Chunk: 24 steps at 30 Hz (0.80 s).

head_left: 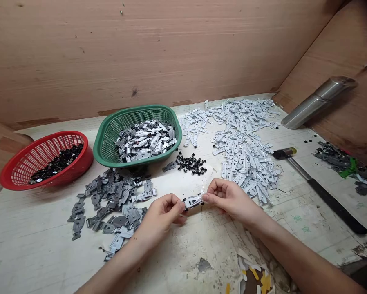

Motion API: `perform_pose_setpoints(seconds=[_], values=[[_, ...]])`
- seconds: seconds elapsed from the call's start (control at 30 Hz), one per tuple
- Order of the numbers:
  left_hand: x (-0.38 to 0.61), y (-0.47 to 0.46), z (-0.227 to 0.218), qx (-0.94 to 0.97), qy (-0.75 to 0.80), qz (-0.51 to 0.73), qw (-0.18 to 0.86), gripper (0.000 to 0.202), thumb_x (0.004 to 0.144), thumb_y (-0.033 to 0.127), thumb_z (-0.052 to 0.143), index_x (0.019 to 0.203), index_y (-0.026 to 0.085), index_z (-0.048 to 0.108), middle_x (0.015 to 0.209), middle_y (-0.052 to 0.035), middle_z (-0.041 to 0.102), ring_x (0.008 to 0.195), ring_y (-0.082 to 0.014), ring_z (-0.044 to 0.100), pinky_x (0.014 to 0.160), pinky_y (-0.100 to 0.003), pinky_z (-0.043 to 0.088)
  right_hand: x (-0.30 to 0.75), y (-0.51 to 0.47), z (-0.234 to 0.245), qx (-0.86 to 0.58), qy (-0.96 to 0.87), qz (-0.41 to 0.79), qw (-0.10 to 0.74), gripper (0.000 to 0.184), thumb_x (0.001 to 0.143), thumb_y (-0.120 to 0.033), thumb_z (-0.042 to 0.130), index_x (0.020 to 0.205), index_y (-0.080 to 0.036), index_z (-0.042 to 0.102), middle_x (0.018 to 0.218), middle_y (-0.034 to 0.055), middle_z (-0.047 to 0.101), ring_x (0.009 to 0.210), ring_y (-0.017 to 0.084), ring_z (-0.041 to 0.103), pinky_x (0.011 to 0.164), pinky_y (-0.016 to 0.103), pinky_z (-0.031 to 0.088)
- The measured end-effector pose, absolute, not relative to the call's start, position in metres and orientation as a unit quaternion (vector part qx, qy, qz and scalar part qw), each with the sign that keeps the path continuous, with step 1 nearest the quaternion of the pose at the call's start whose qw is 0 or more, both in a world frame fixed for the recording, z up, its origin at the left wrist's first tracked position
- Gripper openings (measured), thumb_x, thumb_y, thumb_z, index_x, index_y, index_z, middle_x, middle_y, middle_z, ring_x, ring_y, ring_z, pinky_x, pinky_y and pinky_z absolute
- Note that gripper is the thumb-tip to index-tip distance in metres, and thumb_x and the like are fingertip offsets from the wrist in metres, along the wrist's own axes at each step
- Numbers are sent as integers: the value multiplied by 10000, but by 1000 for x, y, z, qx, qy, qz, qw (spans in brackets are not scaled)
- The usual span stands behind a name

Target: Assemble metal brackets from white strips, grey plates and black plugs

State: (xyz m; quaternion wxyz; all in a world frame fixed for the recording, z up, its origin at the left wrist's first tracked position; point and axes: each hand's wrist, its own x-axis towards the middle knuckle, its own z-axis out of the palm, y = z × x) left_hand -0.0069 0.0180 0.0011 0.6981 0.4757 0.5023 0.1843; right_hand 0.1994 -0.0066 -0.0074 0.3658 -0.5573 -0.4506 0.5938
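My left hand [162,212] and my right hand [227,197] meet over the middle of the worktable and pinch the two ends of one small white toy-car part [193,200], held level just above the surface. Fingers of both hands are curled closed on it. A heap of dark grey flat parts [113,201] lies just left of my left hand. A big spread of light grey flat parts [241,151] lies behind my right hand. A small cluster of black wheels [191,163] sits behind the held part.
A green basket [110,134] holds assembled white pieces; a red basket [18,171] at the left holds black pieces. A black-handled hammer [321,192] lies at the right, a steel flask [318,102] leans on the wall, and more dark parts [339,159] lie far right.
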Motion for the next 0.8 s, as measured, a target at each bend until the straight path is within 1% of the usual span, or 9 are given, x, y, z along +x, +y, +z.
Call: perform_pose_setpoints(seconds=[0.1, 0.2, 0.4, 0.8], values=[[-6, 18, 1, 475, 501, 181, 700, 260, 777, 397, 592, 718, 154, 524, 735, -27, 585, 701, -164, 605, 717, -335, 499, 199, -7, -5, -545, -430, 623, 360, 325, 686, -426, 714, 712, -163, 524, 542, -68, 446, 417, 45, 367, 369, 167, 260], [-5, 17, 1, 471, 501, 183, 703, 257, 769, 391, 599, 708, 153, 523, 745, -35, 598, 691, -158, 597, 713, -333, 497, 198, -7, -5, -532, -432, 641, 346, 321, 711, -440, 688, 709, -160, 531, 506, -71, 430, 406, 46, 364, 364, 165, 259], [-4, 17, 3, 470, 501, 185, 703, 252, 770, 383, 597, 705, 151, 522, 746, -29, 585, 694, -152, 584, 714, -331, 498, 198, -8, -3, -532, -439, 631, 356, 299, 759, -420, 643, 679, -162, 515, 513, -70, 424, 407, 43, 354, 365, 163, 273], [-4, 17, 3, 475, 499, 184, 701, 260, 771, 393, 592, 697, 154, 524, 743, -33, 579, 733, -166, 578, 726, -339, 500, 194, -8, 0, -537, -430, 635, 351, 291, 746, -401, 656, 658, -164, 512, 474, -82, 407, 381, 38, 331, 350, 163, 245]])
